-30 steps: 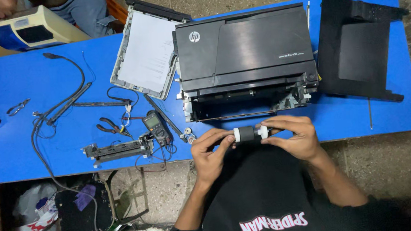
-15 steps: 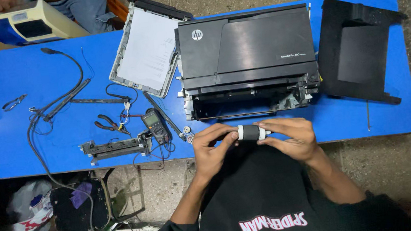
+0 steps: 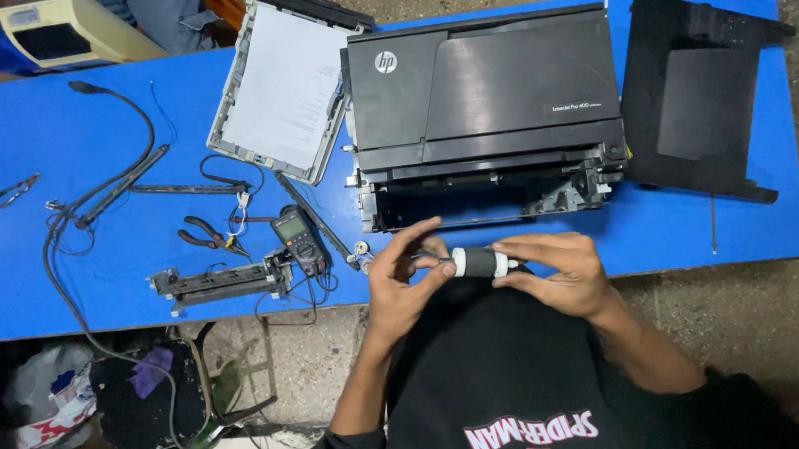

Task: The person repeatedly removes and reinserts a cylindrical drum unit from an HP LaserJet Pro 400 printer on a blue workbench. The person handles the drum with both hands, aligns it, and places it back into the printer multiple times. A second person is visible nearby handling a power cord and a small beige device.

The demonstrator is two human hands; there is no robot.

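I held the little roller (image 3: 483, 262) in both hands, just in front of the open black printer (image 3: 484, 109) at the near edge of the blue table (image 3: 51, 258). My right hand (image 3: 561, 275) pinched it tight, same as before. My left hand (image 3: 403, 278) had opened more, fingers now lifted, only fingertips touching its end.

Single head-worn view, looking straight down

The camera sits above the blue rectangular worktop (image 3: 539, 250) and faces down from well above, far enough to take in nearly its whole length. The black box-shaped plastic printer (image 3: 485, 99) lies just right of the frame's middle; the hands (image 3: 483, 275) meet just below the printer, at the worktop's near edge.
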